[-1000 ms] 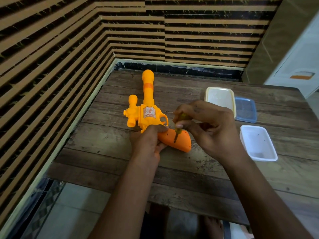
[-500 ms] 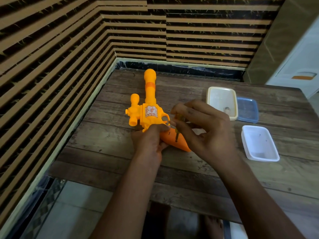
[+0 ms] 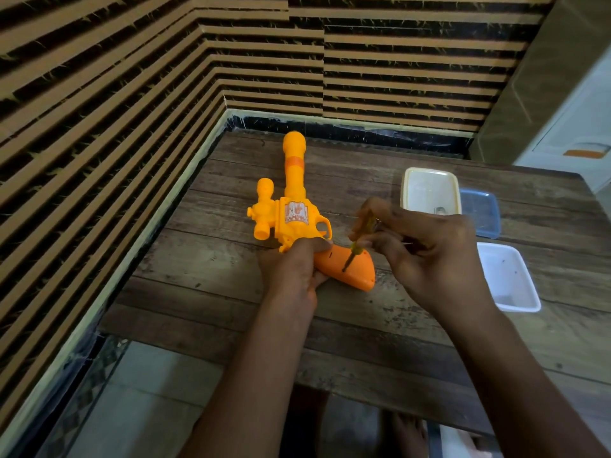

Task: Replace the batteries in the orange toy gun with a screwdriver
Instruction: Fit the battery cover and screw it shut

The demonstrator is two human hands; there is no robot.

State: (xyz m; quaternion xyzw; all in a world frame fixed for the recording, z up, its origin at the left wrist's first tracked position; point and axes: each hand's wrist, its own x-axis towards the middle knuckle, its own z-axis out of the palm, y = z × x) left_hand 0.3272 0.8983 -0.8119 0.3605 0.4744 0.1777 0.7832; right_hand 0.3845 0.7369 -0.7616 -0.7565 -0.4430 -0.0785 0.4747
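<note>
The orange toy gun (image 3: 294,216) is laid on its side on the wooden table (image 3: 363,342), near the corner of the striped wall. Its barrel is pointed away from the person and its darker orange handle (image 3: 355,276) is turned toward the near edge. The gun is held down by the left hand (image 3: 291,269) at the place where the body meets the handle. The grip of this hand is closed there, with the fingers curled around the plastic. A small screwdriver (image 3: 355,246) with a yellowish shaft is pinched in the grip of the right hand (image 3: 426,256), between the thumb and the fingertips. It is tilted, and its dark tip is set on the side of the handle. To the right, a cream-rimmed container (image 3: 405,186) with a small object inside is seen, a blue lid (image 3: 479,213) just beside it, and a white container (image 3: 529,292) nearer to the person
</note>
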